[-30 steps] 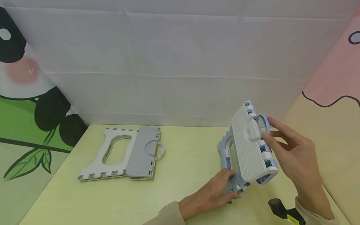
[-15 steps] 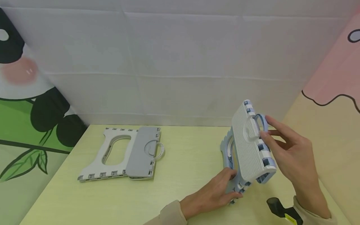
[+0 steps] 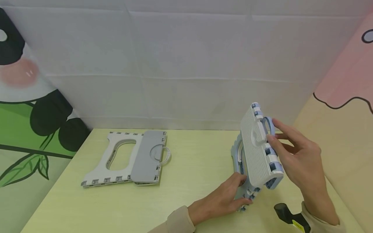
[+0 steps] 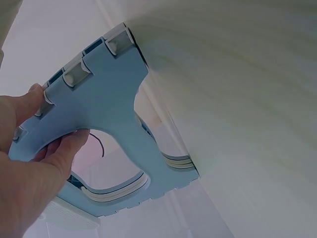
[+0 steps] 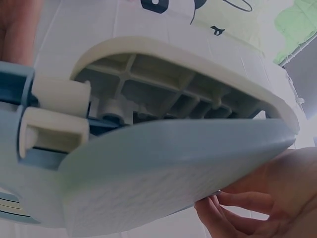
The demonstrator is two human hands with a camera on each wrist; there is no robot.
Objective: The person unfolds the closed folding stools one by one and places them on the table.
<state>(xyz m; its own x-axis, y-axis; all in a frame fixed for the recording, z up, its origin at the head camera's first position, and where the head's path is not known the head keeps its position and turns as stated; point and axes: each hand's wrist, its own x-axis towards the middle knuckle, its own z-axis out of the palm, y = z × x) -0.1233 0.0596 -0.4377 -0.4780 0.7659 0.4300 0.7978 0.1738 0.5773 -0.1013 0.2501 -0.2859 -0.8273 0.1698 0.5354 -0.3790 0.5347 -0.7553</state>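
Note:
A white and blue folding step stool (image 3: 256,145), partly folded, is held tilted over the right part of the table. My left hand (image 3: 220,197) grips the lower edge of its blue leg panel (image 4: 106,99), thumb on one face and fingers through the oval opening in the left wrist view. My right hand (image 3: 300,155) pinches the blue carry loop (image 3: 271,126) at the seat's edge between thumb and fingers. In the right wrist view the two seat halves, one blue (image 5: 173,158), lie folded toward each other with a ribbed gap between them.
A grey and white folding step stool (image 3: 150,158) lies flat on the left of the pale yellow table (image 3: 198,155), its loop pointing right. Behind stands a white cloth wall (image 3: 186,64), with printed panels at both sides. A black device (image 3: 287,213) is at my right cuff.
The blue leg panel has shifted slightly right while the seat edge and my right hand have moved slightly left, so the stool looks narrower. Both hands keep their hold; the grey stool stays put.

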